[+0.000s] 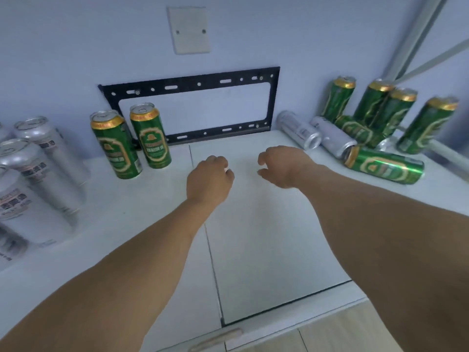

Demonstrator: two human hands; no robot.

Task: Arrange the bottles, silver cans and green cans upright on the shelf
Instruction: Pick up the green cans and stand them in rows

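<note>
Two green cans (pixel 115 146) (pixel 151 135) stand upright at the back left of the white shelf (pixel 266 237). Several silver cans (pixel 43 171) stand upright at the far left. At the right, two silver cans (pixel 298 129) (pixel 335 138) lie on their sides, and a green can (pixel 385 166) lies in front of them. Several more green cans (pixel 338 99) stand behind, one leaning. My left hand (pixel 209 179) hovers over the shelf's middle with fingers curled, holding nothing. My right hand (pixel 284 166) is beside it, fingers loosely curled, also empty.
A black metal bracket (pixel 190 85) is fixed to the blue wall behind the shelf, under a white cover plate (pixel 189 29). White pipes (pixel 418 34) run down the right corner. The shelf's front edge (pixel 253 334) is near the bottom.
</note>
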